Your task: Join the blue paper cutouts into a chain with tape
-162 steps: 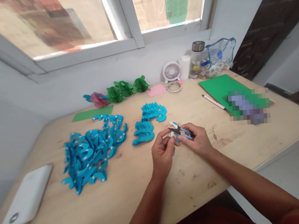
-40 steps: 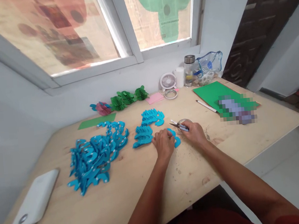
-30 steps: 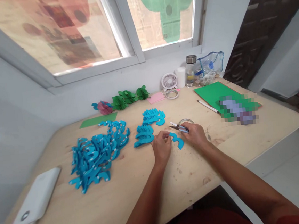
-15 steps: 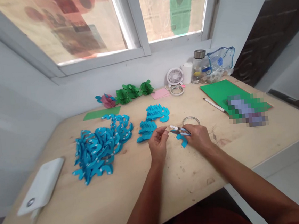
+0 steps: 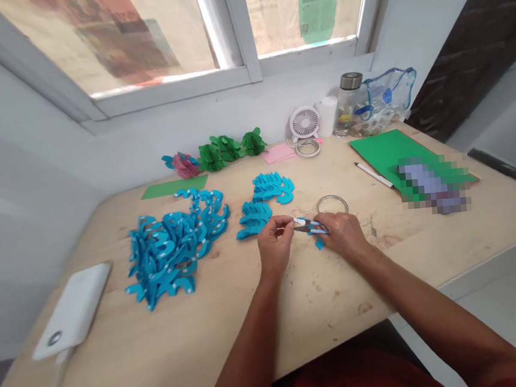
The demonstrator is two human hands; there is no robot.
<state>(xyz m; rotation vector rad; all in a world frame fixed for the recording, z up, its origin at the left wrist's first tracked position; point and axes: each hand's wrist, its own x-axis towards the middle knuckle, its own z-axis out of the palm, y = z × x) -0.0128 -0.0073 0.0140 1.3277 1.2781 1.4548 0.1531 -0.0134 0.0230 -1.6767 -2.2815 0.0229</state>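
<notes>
My right hand (image 5: 345, 232) is closed round small scissors (image 5: 316, 228) whose blades point left. My left hand (image 5: 275, 243) is pinched at the blade tips, on a small whitish piece too small to make out clearly. Under the scissors lies a blue paper piece (image 5: 319, 244), partly hidden by my right hand. Just beyond my left hand are two groups of folded blue paper pieces, a nearer one (image 5: 253, 219) and a farther one (image 5: 272, 187). To the left spreads a large heap of blue curved pieces (image 5: 168, 249) with white spots.
A tape ring (image 5: 332, 197) lies behind my right hand. Along the wall are green paper shapes (image 5: 226, 148), pink paper (image 5: 279, 153), a fan (image 5: 305, 123) and a bottle (image 5: 348, 104). Green sheets (image 5: 384, 146) and a pen (image 5: 374, 175) lie right, a white power bank (image 5: 73, 309) left.
The view has shifted slightly. The scissors and my left fingertips are closer together, and less of the blue piece beneath the scissors shows.
</notes>
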